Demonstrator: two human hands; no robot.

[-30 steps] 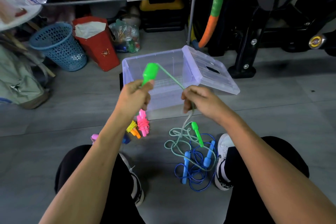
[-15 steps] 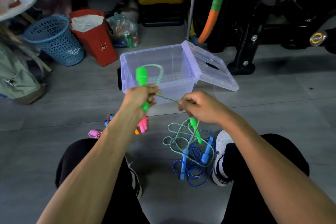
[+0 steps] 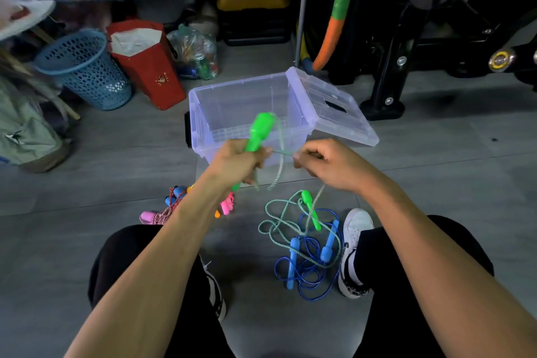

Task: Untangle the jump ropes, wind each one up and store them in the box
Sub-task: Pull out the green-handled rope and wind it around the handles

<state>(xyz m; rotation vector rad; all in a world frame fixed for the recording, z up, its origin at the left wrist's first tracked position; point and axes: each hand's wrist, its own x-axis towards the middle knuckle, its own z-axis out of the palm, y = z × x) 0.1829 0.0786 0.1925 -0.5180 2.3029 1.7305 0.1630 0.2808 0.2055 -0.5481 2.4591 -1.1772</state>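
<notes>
Far left of the hands: blue perforated plastic basket [image 3: 84, 70], round and tapered; beside it a red paper bag [image 3: 148, 67] with white paper inside, then a clear bag [image 3: 194, 52] of mixed items, contents not readable.

Below and left of the left hand: wound ropes on the grey floor, blue handles [image 3: 174, 195], a pink handle [image 3: 148, 216] with braided red-white cord, a pink bundle [image 3: 226, 205] partly hidden by the forearm.

Left hand [image 3: 238, 163]: fingers curled round a glossy green plastic handle [image 3: 260, 131], bulbous end tilted up toward the box. Some blurred cord hangs below the fist.

Behind both hands: clear plastic box [image 3: 220, 102], rectangular, ribbed base, nothing seen inside; hinged lid [image 3: 334, 107] laid open to its right.

Right hand [image 3: 328, 163]: cord of the green rope [image 3: 279, 221] pinched between thumb and fingers, a short taut run across to the left hand. Hands close together, not touching.

Below the right hand: the twisted green-white cord trails to loose loops on the floor with the second green handle [image 3: 309, 206]. It is tangled over a smooth blue rope [image 3: 311, 279] with two blue handles, just beside a white shoe [image 3: 356, 247].
</notes>
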